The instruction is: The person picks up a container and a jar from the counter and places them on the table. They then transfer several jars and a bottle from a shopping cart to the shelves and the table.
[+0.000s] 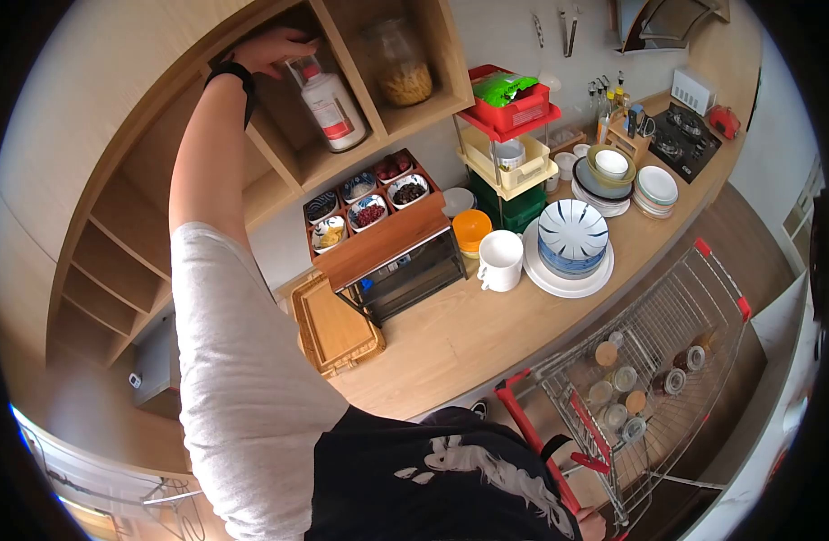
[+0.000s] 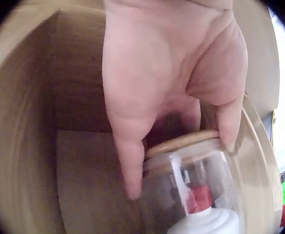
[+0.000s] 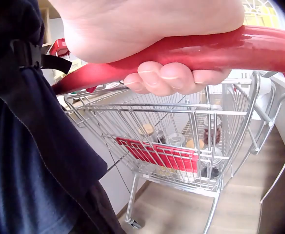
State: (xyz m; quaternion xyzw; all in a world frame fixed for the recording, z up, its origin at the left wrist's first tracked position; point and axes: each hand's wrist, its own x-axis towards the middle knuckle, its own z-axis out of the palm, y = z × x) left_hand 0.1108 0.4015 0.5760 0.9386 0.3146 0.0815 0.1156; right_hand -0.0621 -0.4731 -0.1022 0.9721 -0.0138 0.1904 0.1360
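Inside an upper cabinet compartment, my left hand grips a clear glass jar from above, with fingers and thumb around the rim of its wooden lid. A white bottle with a red cap stands at the jar and overlaps it in the left wrist view. My right hand is wrapped around the red handle of a metal shopping cart. Several lidded jars stand in the cart's basket.
Beside that compartment, another holds a jar of pasta. On the counter below are a wooden rack of small bowls, a wooden tray, a white mug, stacked plates, a tiered basket stand and a stove.
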